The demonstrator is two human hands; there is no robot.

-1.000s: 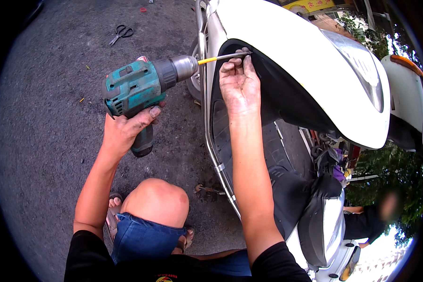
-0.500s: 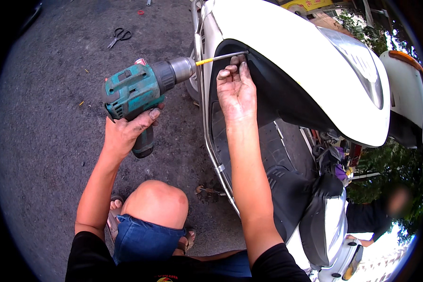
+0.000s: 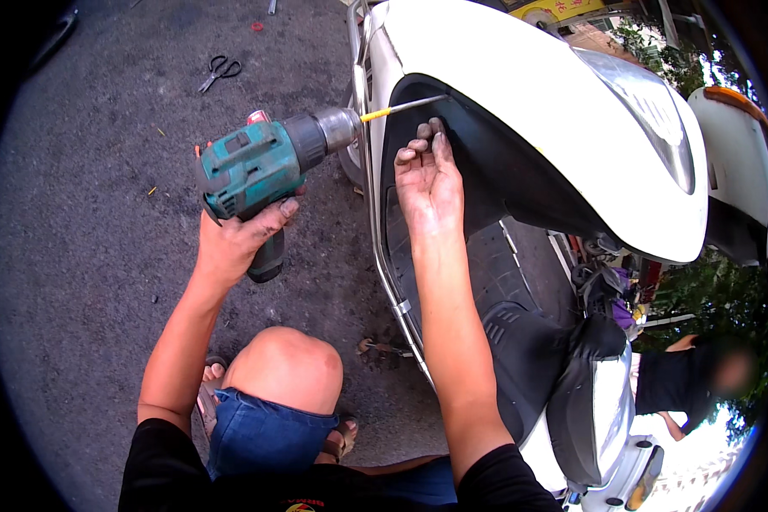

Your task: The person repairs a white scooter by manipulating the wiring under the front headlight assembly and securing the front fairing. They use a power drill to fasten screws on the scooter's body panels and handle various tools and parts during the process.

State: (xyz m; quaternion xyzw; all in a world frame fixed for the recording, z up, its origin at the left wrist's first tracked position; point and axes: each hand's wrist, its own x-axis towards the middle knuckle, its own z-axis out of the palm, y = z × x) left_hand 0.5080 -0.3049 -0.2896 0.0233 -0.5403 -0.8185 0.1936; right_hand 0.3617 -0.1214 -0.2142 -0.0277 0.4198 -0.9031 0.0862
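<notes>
My left hand (image 3: 239,243) is wrapped round the grip of a teal cordless drill (image 3: 260,166). From its chuck runs a long screwdriver bit (image 3: 414,103), with a yellow sleeve near the chuck. The tip meets the upper edge of the black inner panel (image 3: 495,158) of a white scooter (image 3: 520,94). Whether a screw sits at the tip is too small to tell. Just below the bit, my right hand (image 3: 431,183) is palm up with loosely curled fingers, apart from the bit and holding nothing visible.
A chrome guard rail (image 3: 379,256) runs along the scooter's side, close to the drill. Small scissors (image 3: 219,72) and a red ring (image 3: 257,26) lie on the asphalt. My bent knee (image 3: 292,367) is below the drill. A person (image 3: 678,380) is at far right, beyond the scooter seat (image 3: 520,363).
My right hand's fingers have come down off the bit's tip. The drill has shifted slightly right, its tip still at the panel edge. The person at far right has moved.
</notes>
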